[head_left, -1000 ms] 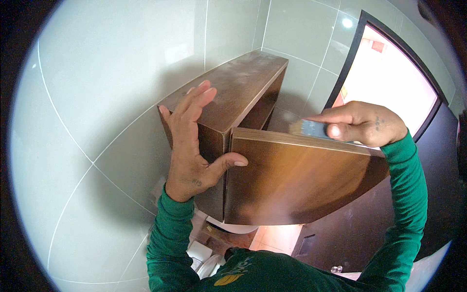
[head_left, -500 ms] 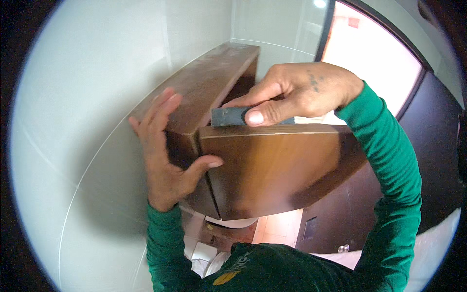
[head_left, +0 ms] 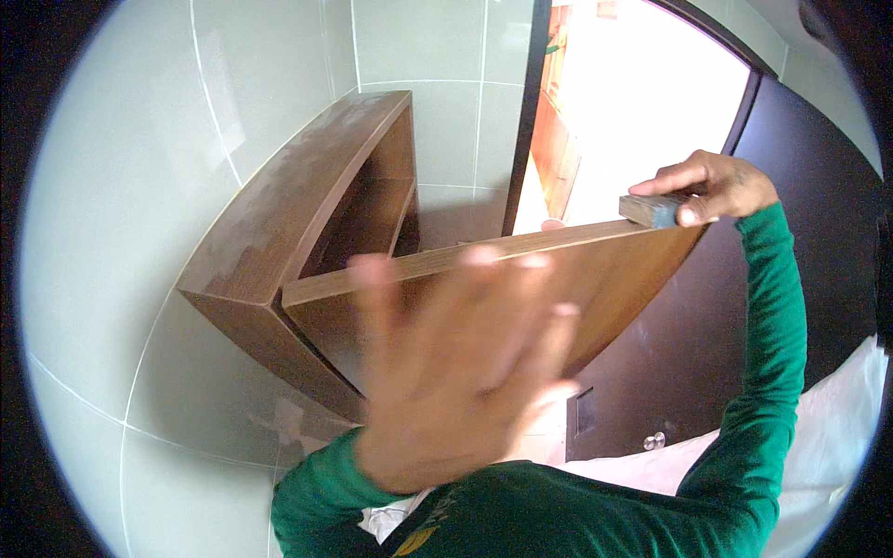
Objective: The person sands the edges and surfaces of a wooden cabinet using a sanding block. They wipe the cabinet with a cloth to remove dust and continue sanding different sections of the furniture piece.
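Note:
A brown wooden cabinet (head_left: pixel 265 200) is set against the tiled wall, and its wooden door (head_left: pixel 605 298) stands swung outward. My right hand (head_left: pixel 721 191) pinches a small grey-blue sanding block (head_left: pixel 651 209) between thumb and fingers. The block rests on the door's top edge, near the end farthest from the cabinet. My left hand (head_left: pixel 456 363), smeared by motion, is raised in front of the door with its fingers spread and nothing in it. Whether it touches the door, I cannot tell.
A bright doorway (head_left: pixel 633 102) with a dark frame lies beyond the cabinet door. To the right stands a dark door (head_left: pixel 809 214) with a round metal knob (head_left: pixel 654 441) on a lower dark panel. Pale tiled walls (head_left: pixel 102 232) run along the left.
My right hand has slid the sanding block along the door's top edge, away from the cabinet. My left hand has left the cabinet's corner and moved right. The view has shifted.

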